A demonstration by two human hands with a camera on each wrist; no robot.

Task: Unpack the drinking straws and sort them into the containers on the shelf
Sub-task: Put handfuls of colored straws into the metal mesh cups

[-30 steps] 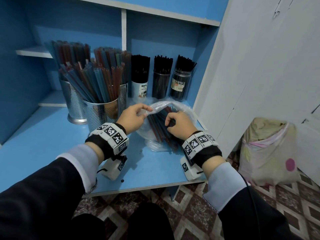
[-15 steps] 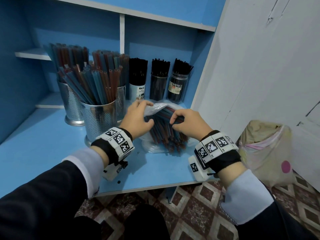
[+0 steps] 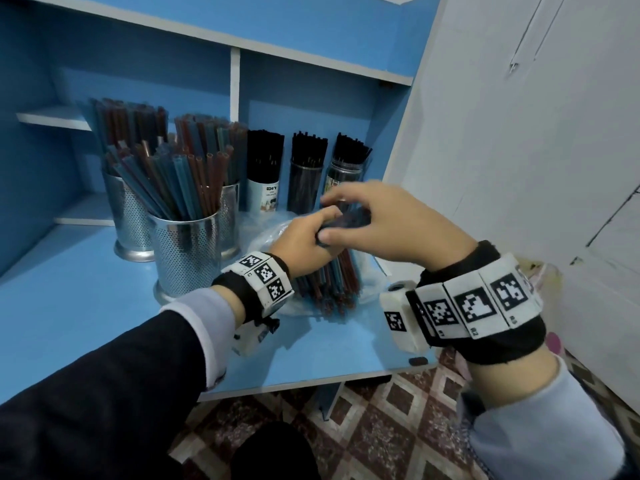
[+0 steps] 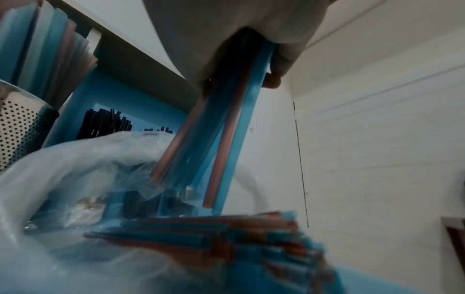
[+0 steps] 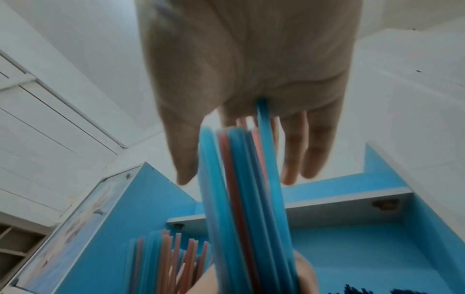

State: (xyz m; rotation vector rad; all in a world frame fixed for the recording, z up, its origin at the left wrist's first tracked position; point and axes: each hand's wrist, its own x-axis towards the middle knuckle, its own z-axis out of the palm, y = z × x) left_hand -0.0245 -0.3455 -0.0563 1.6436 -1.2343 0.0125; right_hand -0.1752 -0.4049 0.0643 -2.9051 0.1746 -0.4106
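A bundle of blue and red straws [image 3: 329,282] stands nearly upright over the clear plastic bag [image 3: 266,233] on the blue shelf [image 3: 86,289]. My left hand [image 3: 322,230] grips the bundle near its top. My right hand [image 3: 332,216] curls over the upper end. In the left wrist view the held straws [image 4: 214,139] hang from my left hand [image 4: 251,49] above more straws [image 4: 226,234] lying in the bag [image 4: 75,169]. In the right wrist view my right hand [image 5: 236,175] has thumb and fingers on either side of the straws [image 5: 241,179].
Perforated metal cups [image 3: 187,251] [image 3: 130,220] full of coloured straws stand left of the bag. Three jars of black straws [image 3: 263,199] [image 3: 304,188] [image 3: 346,174] line the back. A white cabinet door [image 3: 519,168] is on the right, the shelf edge [image 3: 311,379] in front.
Both hands let go of the bag's mouth and took hold of a bundle of straws. The bundle has been tipped up and raised, and my right hand has risen.
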